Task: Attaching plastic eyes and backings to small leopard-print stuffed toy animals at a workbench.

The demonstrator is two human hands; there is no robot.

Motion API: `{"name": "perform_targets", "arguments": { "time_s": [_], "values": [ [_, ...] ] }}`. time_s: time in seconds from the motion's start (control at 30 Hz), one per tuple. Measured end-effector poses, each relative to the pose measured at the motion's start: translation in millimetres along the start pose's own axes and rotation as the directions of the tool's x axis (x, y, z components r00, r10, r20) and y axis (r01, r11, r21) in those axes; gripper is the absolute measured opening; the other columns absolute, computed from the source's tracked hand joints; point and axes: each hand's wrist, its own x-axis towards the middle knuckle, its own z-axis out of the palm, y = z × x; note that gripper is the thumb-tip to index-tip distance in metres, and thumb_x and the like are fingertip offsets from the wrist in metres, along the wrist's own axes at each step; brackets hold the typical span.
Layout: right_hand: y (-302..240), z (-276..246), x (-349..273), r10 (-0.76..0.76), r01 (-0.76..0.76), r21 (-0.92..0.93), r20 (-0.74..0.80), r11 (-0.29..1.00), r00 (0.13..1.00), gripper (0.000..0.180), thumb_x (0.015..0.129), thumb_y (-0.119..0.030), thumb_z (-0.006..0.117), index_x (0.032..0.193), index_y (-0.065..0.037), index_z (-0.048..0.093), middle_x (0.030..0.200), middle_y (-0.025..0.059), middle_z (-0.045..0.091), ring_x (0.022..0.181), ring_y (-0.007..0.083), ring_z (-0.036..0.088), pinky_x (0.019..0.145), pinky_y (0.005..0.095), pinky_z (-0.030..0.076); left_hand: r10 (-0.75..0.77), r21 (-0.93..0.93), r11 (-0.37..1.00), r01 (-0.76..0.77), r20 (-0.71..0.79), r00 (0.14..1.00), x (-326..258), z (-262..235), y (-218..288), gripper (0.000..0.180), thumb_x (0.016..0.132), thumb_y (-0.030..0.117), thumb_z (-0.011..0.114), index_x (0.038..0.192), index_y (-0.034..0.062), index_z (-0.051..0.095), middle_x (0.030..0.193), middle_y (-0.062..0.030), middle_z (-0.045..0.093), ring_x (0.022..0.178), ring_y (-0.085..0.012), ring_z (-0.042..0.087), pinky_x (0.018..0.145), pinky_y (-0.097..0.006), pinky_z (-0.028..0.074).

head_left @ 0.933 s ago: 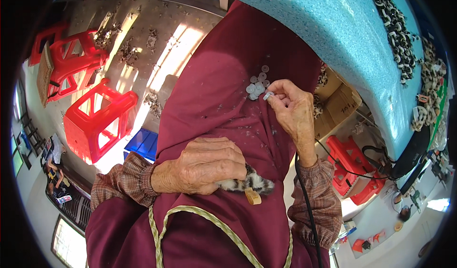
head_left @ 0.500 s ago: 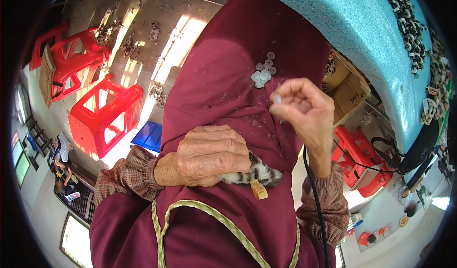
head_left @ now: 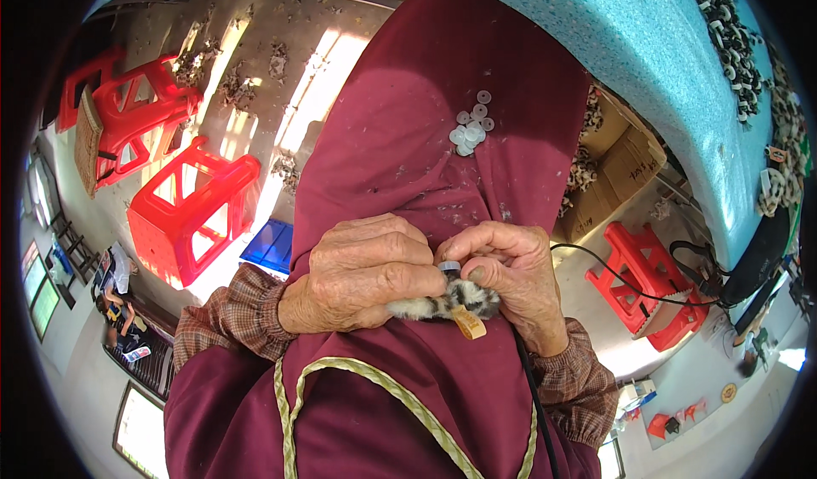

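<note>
A maroon apron (head_left: 366, 173), bordered near the wearer by a pale green patterned trim (head_left: 328, 362), is being worn across the lap. Beyond the trim, between the apron's left and right edges, a black-and-white furry piece (head_left: 415, 310) is being held by both hands. Its left part is being gripped by the left hand (head_left: 370, 275), whose curled fingers are largely covering it; its right part is being clasped by the right hand (head_left: 515, 279), the thumb being pressed against the fur. A small pale disc (head_left: 449, 266) is being enclosed among the fingertips; which hand is holding it cannot be told. A tan tag (head_left: 468, 322) is hanging from the piece. Toward the apron's far edge, right of its middle, translucent white discs (head_left: 470, 134) are lying clustered, some overlapping. Beyond the apron's right edge, a cardboard box (head_left: 625, 164) and a red stool (head_left: 634, 266) are being shown; beyond its left edge, a blue container (head_left: 271, 248) and another red stool (head_left: 162, 232). Along the right edge of the turquoise tabletop (head_left: 630, 62), many black-and-white pieces (head_left: 728, 45) are being displayed in a heap.
</note>
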Motion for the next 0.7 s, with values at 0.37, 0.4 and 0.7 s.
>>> {"name": "perform_targets", "arguments": {
  "time_s": [0.37,0.4,0.7],
  "values": [
    [6,5,-1,0.012,-0.01,0.039,-0.05,0.999,0.999,0.013,0.085,0.005,0.06,0.096,0.002,0.065,0.089,0.0039,0.067,0.082,0.0076,0.062,0.074,0.02,0.05,0.007,0.09,0.996,-0.007,0.004,1.0,2,-1,3,0.019,0.08,0.015,0.066,0.086,-0.0031,0.065,0.078,-0.0131,0.06,0.069,-0.0274,0.061,0.06,-0.036,0.05],
    [6,6,-1,0.001,0.0,0.03,-0.048,1.0,0.999,0.013,0.085,0.005,0.059,0.097,0.002,0.064,0.089,0.004,0.067,0.082,0.0077,0.062,0.074,0.02,0.05,0.006,0.105,0.994,-0.006,0.001,1.0,3,-1,4,0.017,0.079,0.013,0.066,0.085,-0.0033,0.064,0.077,-0.013,0.06,0.068,-0.0272,0.061,0.06,-0.035,0.05],
    [9,7,-2,-0.072,0.067,-0.058,-0.083,0.996,0.994,0.011,0.087,0.004,0.058,0.098,0.002,0.062,0.091,0.005,0.066,0.084,0.008,0.062,0.076,0.0204,0.05,-0.136,0.046,0.989,0.141,-0.094,0.986,0,6,3,0.024,0.068,0.006,0.072,0.09,-0.0007,0.064,0.082,-0.0124,0.062,0.074,-0.026,0.062,0.064,-0.034,0.051]
  ]
}}
